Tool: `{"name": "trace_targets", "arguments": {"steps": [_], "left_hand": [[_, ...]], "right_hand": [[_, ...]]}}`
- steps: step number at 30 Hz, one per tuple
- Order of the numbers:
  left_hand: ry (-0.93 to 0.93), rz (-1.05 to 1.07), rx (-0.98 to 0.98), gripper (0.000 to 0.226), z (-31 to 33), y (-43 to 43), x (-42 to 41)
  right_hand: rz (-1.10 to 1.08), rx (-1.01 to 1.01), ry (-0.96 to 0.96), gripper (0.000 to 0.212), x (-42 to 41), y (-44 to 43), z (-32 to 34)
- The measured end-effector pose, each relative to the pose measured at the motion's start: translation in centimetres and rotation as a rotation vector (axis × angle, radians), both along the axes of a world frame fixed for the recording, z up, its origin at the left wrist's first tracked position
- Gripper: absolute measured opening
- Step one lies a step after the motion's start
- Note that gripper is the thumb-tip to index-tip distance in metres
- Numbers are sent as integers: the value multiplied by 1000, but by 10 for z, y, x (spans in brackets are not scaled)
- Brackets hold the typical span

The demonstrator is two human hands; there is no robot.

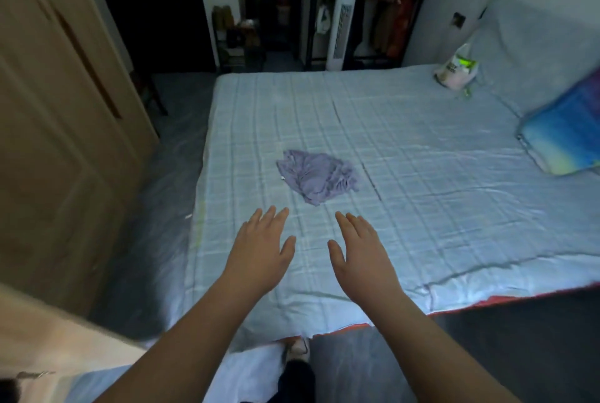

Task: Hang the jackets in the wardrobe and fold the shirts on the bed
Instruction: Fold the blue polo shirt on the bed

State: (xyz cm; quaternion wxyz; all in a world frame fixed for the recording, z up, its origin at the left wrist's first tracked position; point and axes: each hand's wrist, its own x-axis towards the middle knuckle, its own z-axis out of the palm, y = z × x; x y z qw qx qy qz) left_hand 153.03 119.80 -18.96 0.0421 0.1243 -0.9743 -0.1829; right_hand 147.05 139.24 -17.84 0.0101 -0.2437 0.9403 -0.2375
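The bed (422, 159) fills the frame's middle, a crumpled lilac shirt (316, 177) at its centre. Your left hand (261, 248) and right hand (360, 250) hover below it, fingers spread, holding nothing. Grab one bunched layer and it may fold twisted.

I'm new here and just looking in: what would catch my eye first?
The left hand and right hand, both open, stretch over the near end of the bed. Just beyond them a crumpled lilac shirt lies mid-bed. A bright blue pillow sits at the bed's right edge.
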Motion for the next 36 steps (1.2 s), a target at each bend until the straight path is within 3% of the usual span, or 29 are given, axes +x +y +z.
{"name": "trace_targets", "arguments": {"steps": [17,23,29,32,36], "left_hand": [[-194,-8,125,60,-115,-46,-322],[-256,-25,198,56,-179,-18,-433],[-337,-26,323,50,-274,5,-545],[-379,-81,251,46,-323,17,-593],[-456,-75,44,59,-379,34,-629]], "right_hand": [[-83,87,-252,56,-339,-35,-109],[-101,107,-376,54,-446,-17,-186],[-182,40,-629,49,-554,-8,-291],[-185,42,-723,53,-603,-15,-340],[7,147,-548,68,-633,-30,-396]]}}
